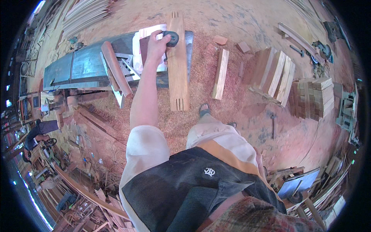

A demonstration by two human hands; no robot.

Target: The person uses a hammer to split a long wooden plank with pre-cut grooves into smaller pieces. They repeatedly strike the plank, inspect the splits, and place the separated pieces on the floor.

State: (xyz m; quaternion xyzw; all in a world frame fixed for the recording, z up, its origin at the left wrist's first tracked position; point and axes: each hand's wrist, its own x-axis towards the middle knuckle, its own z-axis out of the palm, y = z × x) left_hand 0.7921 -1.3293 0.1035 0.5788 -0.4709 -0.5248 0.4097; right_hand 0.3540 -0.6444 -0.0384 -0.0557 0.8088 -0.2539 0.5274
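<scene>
My left hand (155,48) reaches forward and is closed around a dark, rounded object that looks like a tape measure (172,39). The object rests on or just over the far half of a light wooden board (178,81). Short dark slots are cut in both ends of this board, and its near end sticks out past the dark metal table (62,73) under it. White paper sheets (154,29) and a brown flat piece (144,49) lie beside my left hand. My right hand is not in view.
Left on the table are a reddish wooden piece (116,69) and a metal square (129,67). A wooden block (220,75) stands on the sawdust-strewn floor. Stacked boards (272,75) and a cut-wood pile (315,98) are at right. Another person (31,141) is far left.
</scene>
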